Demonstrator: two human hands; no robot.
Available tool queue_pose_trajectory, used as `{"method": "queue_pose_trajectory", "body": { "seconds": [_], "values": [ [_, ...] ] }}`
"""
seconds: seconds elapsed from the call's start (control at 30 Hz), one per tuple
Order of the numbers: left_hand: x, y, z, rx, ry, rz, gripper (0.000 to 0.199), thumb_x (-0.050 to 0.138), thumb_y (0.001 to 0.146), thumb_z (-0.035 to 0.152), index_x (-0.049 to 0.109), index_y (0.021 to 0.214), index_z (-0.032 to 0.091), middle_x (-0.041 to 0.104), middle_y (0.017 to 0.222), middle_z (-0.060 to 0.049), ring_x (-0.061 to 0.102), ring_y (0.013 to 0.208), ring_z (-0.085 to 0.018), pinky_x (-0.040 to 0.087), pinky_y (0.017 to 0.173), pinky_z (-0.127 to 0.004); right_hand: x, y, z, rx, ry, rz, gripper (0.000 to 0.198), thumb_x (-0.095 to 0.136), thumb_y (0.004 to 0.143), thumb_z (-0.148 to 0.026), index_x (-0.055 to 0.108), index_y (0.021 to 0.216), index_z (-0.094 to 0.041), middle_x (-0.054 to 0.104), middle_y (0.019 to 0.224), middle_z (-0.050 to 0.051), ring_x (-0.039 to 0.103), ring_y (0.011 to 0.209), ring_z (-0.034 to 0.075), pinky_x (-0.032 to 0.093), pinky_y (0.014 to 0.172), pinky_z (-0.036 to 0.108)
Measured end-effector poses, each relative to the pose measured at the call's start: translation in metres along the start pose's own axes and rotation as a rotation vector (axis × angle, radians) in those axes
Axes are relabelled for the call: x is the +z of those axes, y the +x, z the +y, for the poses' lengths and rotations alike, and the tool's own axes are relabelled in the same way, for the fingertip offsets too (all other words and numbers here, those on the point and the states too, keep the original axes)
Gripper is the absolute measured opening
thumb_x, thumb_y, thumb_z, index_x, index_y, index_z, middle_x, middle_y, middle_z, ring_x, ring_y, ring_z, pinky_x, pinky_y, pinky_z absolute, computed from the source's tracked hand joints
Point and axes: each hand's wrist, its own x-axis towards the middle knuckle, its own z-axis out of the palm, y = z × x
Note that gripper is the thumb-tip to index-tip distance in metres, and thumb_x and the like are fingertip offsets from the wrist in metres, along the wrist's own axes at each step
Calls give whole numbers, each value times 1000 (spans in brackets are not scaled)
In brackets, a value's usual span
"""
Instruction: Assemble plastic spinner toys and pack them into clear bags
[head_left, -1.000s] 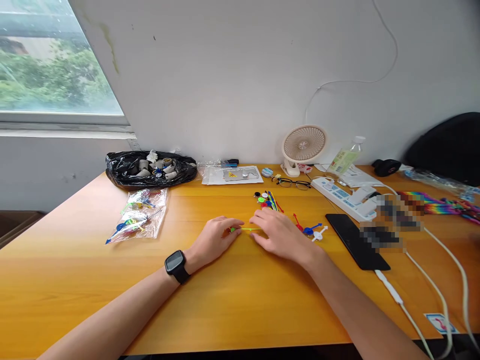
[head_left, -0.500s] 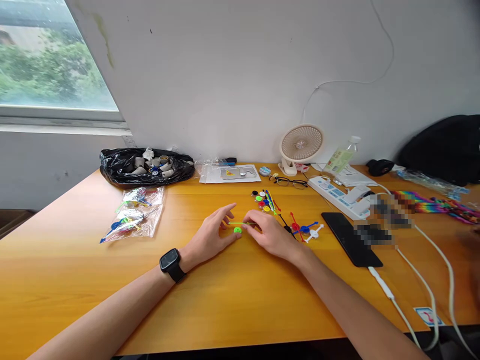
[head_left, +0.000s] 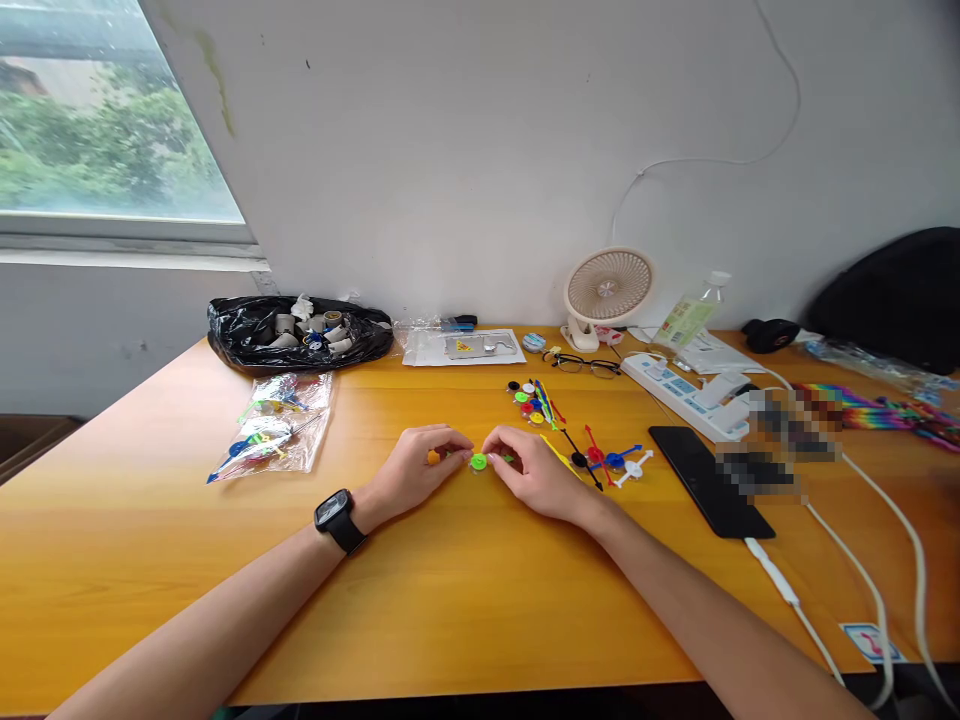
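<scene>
Between my hands is a small green disc (head_left: 478, 462), with a clear piece showing under it. My left hand (head_left: 420, 468) is closed in a pinch at the disc's left side. From the right, my right hand (head_left: 538, 472) pinches a thin green arrow (head_left: 508, 458), mostly hidden by the fingers. Whether arrow and disc are joined I cannot tell. Just right of my right hand lie spinners with an arrow across a round base: black (head_left: 578, 459), red (head_left: 595, 454), blue (head_left: 615, 460) and white (head_left: 634, 469). A yellow arrow (head_left: 555, 450) lies partly behind that hand.
Loose coloured discs (head_left: 520, 397) and a bundle of arrows (head_left: 546, 402) lie beyond my hands. At left are a clear bag of parts (head_left: 306, 440) and a black plastic bag (head_left: 232, 345). A phone (head_left: 709, 485), power strip (head_left: 675, 395) and fan (head_left: 609, 285) stand right.
My left hand has closed from spread fingers into a pinch beside the green disc. Both hands have come closer together, and the green arrow between them is now mostly covered. The view has shifted slightly.
</scene>
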Motion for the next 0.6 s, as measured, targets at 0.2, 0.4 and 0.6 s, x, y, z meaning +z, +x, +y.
{"method": "queue_pose_trajectory", "body": {
  "seconds": [0.2,0.4,0.6],
  "values": [
    [2,-1,2,-13,16,-25,11,66,99,25,75,104,22,75,89,1,66,76,-13,51,71,-23,8,8,14,227,403,15,16,67,90,-32,61,98,-19,66,83,0,58,65,12,45,57,24],
    [1,-1,4,6,54,-18,12,65,98,21,75,104,22,74,88,0,65,75,-13,50,71,-23,8,9,8,395,648,-45,33,75,82,-41,58,101,-20,63,74,-3,46,48,7,31,40,19],
    [1,-2,10,102,101,-81,15,60,102,22,73,108,23,74,101,-3,68,87,-16,53,80,-28,10,8,10,442,652,-17,35,78,78,-40,57,99,-21,57,73,-6,44,46,6,29,38,18]
  ]
}}
